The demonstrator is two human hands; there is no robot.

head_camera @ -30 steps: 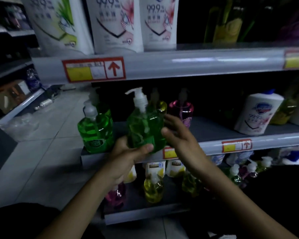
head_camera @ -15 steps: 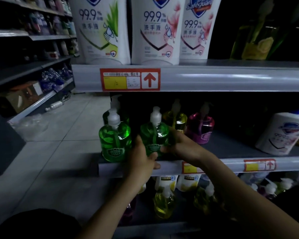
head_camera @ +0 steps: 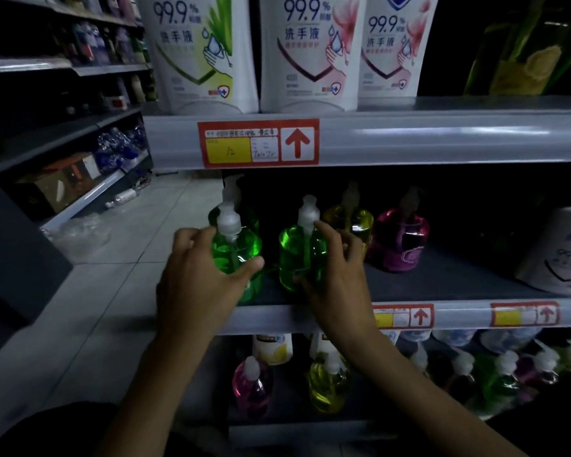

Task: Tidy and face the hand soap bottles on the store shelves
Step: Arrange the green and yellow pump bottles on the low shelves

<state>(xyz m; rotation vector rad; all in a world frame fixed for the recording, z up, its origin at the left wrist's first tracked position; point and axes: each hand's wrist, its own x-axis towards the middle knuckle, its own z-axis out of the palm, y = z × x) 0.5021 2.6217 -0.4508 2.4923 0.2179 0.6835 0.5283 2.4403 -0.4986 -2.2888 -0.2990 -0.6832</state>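
half a second ago both hands were on one green soap bottle; now the left hand has moved to the left green soap bottle and wraps around it, while the right hand grasps the middle green soap bottle. both bottles stand upright at the front of the middle shelf. a yellow bottle and a pink bottle stand behind to the right, dim. the hands hide the labels, and the shelf back is too dark to read.
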